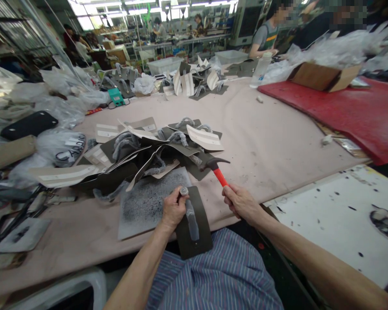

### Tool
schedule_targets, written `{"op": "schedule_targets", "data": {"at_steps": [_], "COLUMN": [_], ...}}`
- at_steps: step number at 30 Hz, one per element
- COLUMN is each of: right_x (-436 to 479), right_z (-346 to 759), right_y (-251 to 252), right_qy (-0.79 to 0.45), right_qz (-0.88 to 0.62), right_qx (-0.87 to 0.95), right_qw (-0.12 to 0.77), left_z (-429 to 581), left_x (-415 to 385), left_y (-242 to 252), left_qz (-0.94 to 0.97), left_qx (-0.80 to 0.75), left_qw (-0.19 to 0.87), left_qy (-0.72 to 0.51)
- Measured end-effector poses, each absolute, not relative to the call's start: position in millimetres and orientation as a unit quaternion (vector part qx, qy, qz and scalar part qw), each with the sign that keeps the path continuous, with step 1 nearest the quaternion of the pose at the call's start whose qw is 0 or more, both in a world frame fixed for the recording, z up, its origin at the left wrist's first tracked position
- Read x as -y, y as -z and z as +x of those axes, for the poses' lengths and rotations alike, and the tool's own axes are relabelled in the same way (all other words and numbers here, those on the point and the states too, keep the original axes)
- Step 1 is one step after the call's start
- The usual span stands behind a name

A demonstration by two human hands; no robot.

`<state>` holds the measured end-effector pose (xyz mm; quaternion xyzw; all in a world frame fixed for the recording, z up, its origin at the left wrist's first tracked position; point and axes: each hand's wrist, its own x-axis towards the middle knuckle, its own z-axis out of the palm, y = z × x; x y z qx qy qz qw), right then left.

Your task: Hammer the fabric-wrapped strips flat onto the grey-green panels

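Observation:
My right hand is closed around the red handle of a hammer, its dark head raised above the table. In my left hand a short metal punch is gripped, standing upright with its round top showing; its lower end is hidden. Beneath it lies a dark olive panel with a strap wrapped in clear plastic. Part of this panel rests on a grey, pitted board, and part hangs over the table edge toward my lap.
A heap of similar panels with wrapped handles lies just beyond the board. Plastic bags crowd the left. A red sheet bearing a cardboard box is at right, near a white machine table. Co-workers sit farther back.

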<state>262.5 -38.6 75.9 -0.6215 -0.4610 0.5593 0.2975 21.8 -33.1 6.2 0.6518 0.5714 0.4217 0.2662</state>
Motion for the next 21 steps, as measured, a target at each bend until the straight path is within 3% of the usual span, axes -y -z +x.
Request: {"op": "schedule_targets", "data": {"at_steps": [3,6,10,16,21], "right_x": [48.7,56.1,55.4,55.9,58.3], "right_z": [256.0,252.4,251.7,246.8,248.2], "right_y": [-106.4,-119.4,-127.2,-144.1,-134.9], "right_qy": [-0.316,-0.18,-0.139,-0.118,-0.138], "right_qz": [-0.586,-0.549,-0.525,-0.538,-0.515], "right_qx": [0.677,0.779,0.832,0.778,0.838], "right_qw": [0.314,0.246,0.115,0.302,0.119], "left_z": [20.8,20.1,20.2,20.0,18.8], "left_x": [33.2,32.2,32.2,31.9,32.5], "left_y": [-7.6,-6.9,-7.2,-8.3,-6.8], "left_qz": [0.661,0.669,0.675,0.668,0.675], "left_qx": [-0.565,-0.562,-0.56,-0.557,-0.561], "left_qw": [0.268,0.259,0.255,0.267,0.254], "left_qy": [-0.415,-0.412,-0.406,-0.416,-0.406]}}
